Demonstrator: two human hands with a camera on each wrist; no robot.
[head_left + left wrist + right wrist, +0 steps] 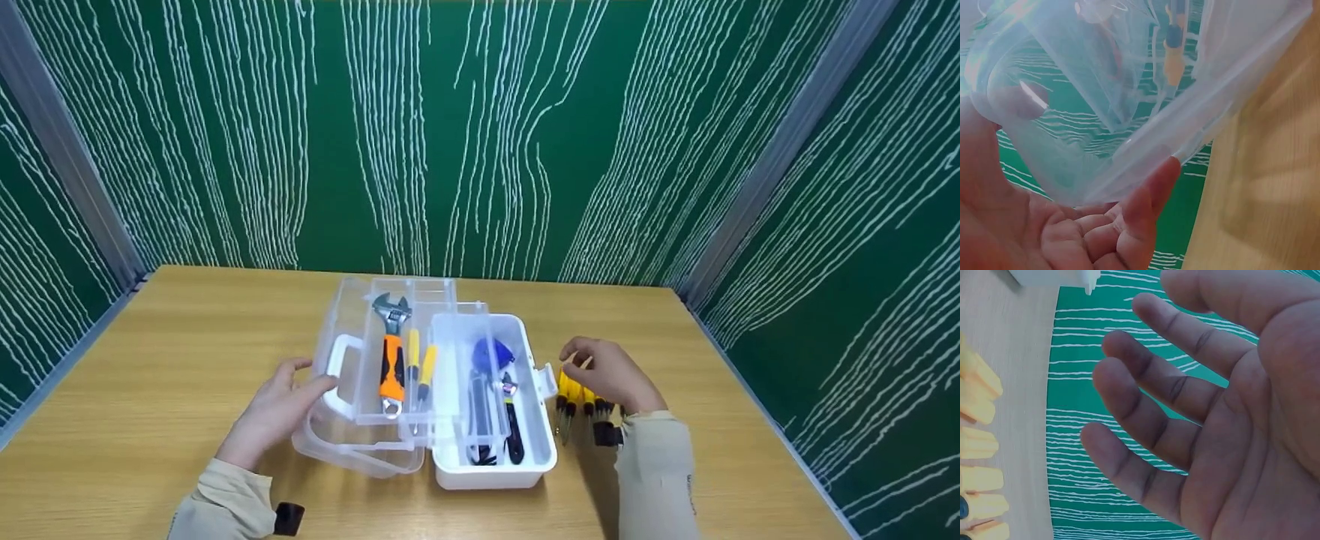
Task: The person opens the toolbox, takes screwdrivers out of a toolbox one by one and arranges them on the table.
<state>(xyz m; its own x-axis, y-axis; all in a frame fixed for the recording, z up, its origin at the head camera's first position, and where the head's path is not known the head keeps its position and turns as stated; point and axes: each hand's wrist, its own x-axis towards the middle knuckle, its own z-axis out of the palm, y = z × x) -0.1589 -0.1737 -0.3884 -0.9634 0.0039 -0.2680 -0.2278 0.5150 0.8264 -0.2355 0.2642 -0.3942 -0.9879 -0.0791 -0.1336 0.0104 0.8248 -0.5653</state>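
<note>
Lid [354,456] in left fingers [1148,197], yellow-handled screwdrivers [574,393] just below right fingers [1116,388]

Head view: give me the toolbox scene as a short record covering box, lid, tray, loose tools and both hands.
Toolbox: white, open, on the wooden table
Clear lid: swung open to the left of the box
Clear tray: orange-handled wrench, two yellow-handled tools
Box contents: blue item, black-handled tool
Loose tools: yellow-handled screwdrivers, right of the box; exact count unclear
Left hand: grips the lid
Right hand: above the loose screwdrivers, fingers loosely bent, holding nothing
</note>
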